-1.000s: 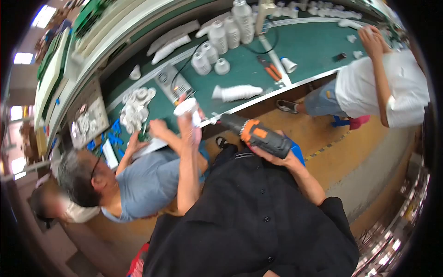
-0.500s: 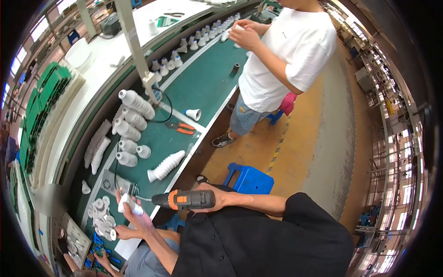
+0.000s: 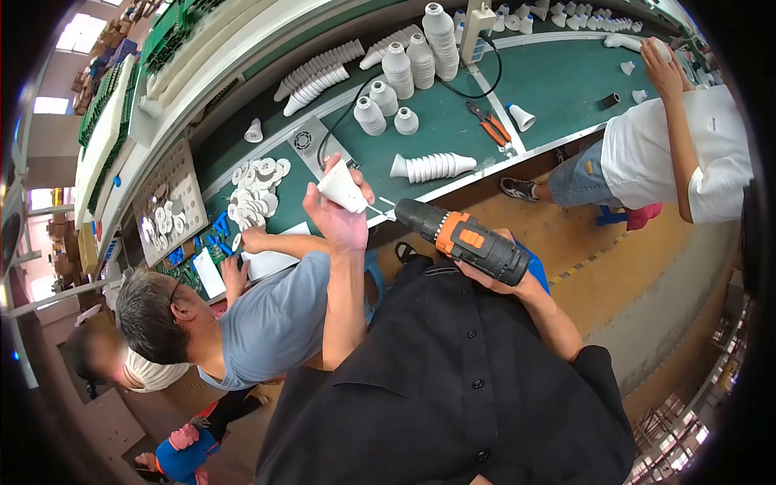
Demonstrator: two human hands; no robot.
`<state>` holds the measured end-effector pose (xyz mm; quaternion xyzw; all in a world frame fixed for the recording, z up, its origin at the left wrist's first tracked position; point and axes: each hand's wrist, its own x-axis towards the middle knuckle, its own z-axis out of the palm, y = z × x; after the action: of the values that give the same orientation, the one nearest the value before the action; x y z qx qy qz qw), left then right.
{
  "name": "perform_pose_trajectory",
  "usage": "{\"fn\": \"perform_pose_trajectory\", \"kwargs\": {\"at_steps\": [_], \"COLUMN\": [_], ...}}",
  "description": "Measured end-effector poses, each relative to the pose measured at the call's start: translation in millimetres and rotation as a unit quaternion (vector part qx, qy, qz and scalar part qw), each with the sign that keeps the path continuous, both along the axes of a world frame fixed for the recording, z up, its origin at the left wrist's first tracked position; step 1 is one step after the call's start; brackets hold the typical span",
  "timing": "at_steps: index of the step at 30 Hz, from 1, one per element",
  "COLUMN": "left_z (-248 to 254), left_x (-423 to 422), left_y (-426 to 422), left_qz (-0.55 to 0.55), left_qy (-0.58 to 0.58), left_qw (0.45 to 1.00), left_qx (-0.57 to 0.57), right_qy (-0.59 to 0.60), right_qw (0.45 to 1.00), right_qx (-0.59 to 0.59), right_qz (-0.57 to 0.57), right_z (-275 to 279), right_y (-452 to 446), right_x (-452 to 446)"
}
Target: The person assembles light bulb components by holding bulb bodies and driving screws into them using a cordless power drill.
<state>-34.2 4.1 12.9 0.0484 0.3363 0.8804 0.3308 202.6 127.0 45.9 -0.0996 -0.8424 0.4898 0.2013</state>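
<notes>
My left hand (image 3: 343, 214) has its fingers wrapped round a white plastic cone (image 3: 344, 187), over the bench edge. In my right hand (image 3: 497, 271) is a black and orange power drill (image 3: 465, 239), whose nose points left toward the cone. Thin pale pieces show between the drill's nose and the cone; what they are I cannot make out. Just beyond lies a row of nested white cups (image 3: 433, 166) on the green bench (image 3: 368, 222). A metal power supply box (image 3: 320, 144) is behind my left hand.
A co-worker in grey-blue (image 3: 271, 315) sits at left by white discs (image 3: 257, 190); another in white (image 3: 679, 153) stands at right. Stacked white cones (image 3: 398, 71), orange-handled pliers (image 3: 489, 125) and a post with a cable (image 3: 477, 32) are on the bench.
The view swung right, then back left. The white cone in my left hand is now tilted differently, its side toward me. My right hand still holds the drill.
</notes>
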Motion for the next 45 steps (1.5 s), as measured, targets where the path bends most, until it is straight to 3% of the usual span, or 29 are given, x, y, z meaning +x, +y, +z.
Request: {"fn": "perform_pose_trajectory", "kwargs": {"at_steps": [6,15,24,27,30,45], "left_z": [-8.9,-16.8,-16.0,-13.6,-13.9,-16.7], "left_x": [9.5,10.8,9.8,12.0,10.2,12.9], "left_y": [5.1,7.3,10.6,14.1,15.7,19.0], "left_qz": [0.06,0.069,0.061,0.084,0.098,0.142], "left_qy": [0.112,0.186,0.215,0.163,0.155,0.157], "left_qw": [0.988,0.976,0.97,0.982,0.979,0.974], "left_qx": [-0.086,-0.092,-0.096,-0.043,-0.087,-0.085], "right_qy": [-0.033,-0.038,-0.025,-0.027,-0.032,-0.023], "right_qw": [0.997,0.994,0.995,0.994,0.994,0.995], "right_qx": [-0.057,-0.088,-0.093,-0.101,-0.09,-0.083], "right_qz": [0.046,0.047,0.036,0.038,0.044,0.048], "right_z": [-0.9,-5.3,-9.6,-9.4,-7.4,-6.8], "right_y": [-0.3,-2.8,-4.2,-3.6,-4.1,-5.9], "right_x": [-8.5,-12.9,-15.7,-16.3,-17.8,-20.2]}}
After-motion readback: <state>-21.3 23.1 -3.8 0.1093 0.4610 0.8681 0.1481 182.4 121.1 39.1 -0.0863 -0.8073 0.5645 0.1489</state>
